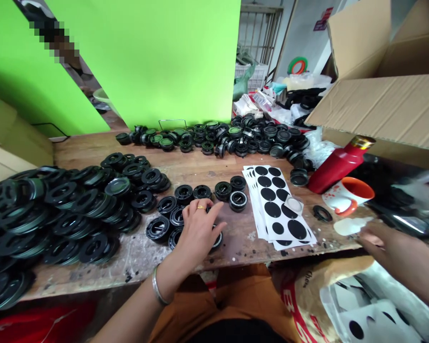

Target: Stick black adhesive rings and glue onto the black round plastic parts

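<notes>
Wooden tabletop spans the view, its near edge running from 8 o'clock to 4 o'clock; bare room remains mainly along that edge at 6 o'clock and in a strip at centre. Cardboard box overhangs the 2 o'clock corner. Large black rings lie heaped from 9 o'clock to centre, blocking leftward travel. Small black caps form a pile along the far edge at 12 o'clock. Sticker sheets with black discs are stacked just at 3 o'clock of the left hand. Red bottle lies tilted at 2 o'clock, touching the mug.

Left hand rests palm-down on the cluster of ring parts at centre, fingers slightly spread and touching the parts beneath; no clamping grip is visible. Right hand sits at 4 o'clock off the tabletop edge, blurred; its finger state cannot be told.
</notes>
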`<move>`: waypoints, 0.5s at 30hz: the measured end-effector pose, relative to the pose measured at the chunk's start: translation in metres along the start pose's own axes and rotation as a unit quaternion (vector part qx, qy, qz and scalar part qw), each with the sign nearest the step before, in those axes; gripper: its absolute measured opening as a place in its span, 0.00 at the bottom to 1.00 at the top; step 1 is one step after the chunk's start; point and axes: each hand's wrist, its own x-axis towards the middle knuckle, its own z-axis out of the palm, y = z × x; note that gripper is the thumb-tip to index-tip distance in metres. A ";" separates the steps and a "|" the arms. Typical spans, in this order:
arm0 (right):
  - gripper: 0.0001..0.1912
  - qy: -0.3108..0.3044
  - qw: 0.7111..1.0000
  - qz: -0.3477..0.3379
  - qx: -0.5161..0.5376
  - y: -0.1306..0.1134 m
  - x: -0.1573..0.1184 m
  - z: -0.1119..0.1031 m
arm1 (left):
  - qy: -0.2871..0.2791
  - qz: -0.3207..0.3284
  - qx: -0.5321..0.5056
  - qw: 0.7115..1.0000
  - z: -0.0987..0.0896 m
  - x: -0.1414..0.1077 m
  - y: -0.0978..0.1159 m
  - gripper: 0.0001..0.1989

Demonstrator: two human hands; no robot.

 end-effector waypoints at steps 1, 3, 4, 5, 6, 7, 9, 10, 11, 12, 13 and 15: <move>0.08 -0.024 0.999 0.002 0.046 -0.011 0.007 0.005 | -0.001 0.003 -0.001 1.000 0.001 0.001 0.001 0.21; 0.09 -0.039 0.993 0.027 0.107 -0.039 0.027 0.020 | -0.002 0.008 -0.003 1.000 0.001 0.003 0.005 0.21; 0.09 -0.062 0.989 0.021 0.136 -0.055 0.038 0.030 | -0.003 0.011 -0.004 1.000 0.000 0.004 0.007 0.21; 0.10 -0.066 0.986 0.015 0.155 -0.069 0.049 0.040 | -0.003 0.014 -0.005 1.000 0.000 0.004 0.008 0.21; 0.10 -0.075 0.984 0.012 0.161 -0.080 0.058 0.050 | -0.003 0.015 -0.006 1.000 -0.001 0.005 0.009 0.21; 0.10 -0.090 0.983 0.012 0.160 -0.089 0.066 0.059 | -0.003 0.015 -0.005 1.000 -0.002 0.005 0.009 0.21; 0.09 -0.119 0.981 0.015 0.151 -0.099 0.078 0.073 | -0.003 0.011 0.001 1.000 -0.004 0.005 0.006 0.21; 0.08 -0.135 0.980 0.014 0.148 -0.100 0.081 0.077 | -0.002 0.008 0.004 1.000 -0.004 0.006 0.005 0.21; 0.07 -0.148 0.978 0.011 0.149 -0.099 0.084 0.079 | -0.001 0.006 0.008 1.000 -0.004 0.006 0.003 0.21; 0.05 -0.156 0.976 0.005 0.149 -0.098 0.086 0.080 | -0.001 0.006 0.010 1.000 -0.004 0.007 0.001 0.21; 0.04 -0.162 0.976 0.002 0.146 -0.097 0.087 0.080 | -0.001 0.007 0.011 1.000 -0.003 0.009 -0.001 0.21; 0.03 -0.164 0.977 0.003 0.135 -0.096 0.087 0.078 | -0.003 0.013 0.013 1.000 -0.002 0.013 -0.004 0.22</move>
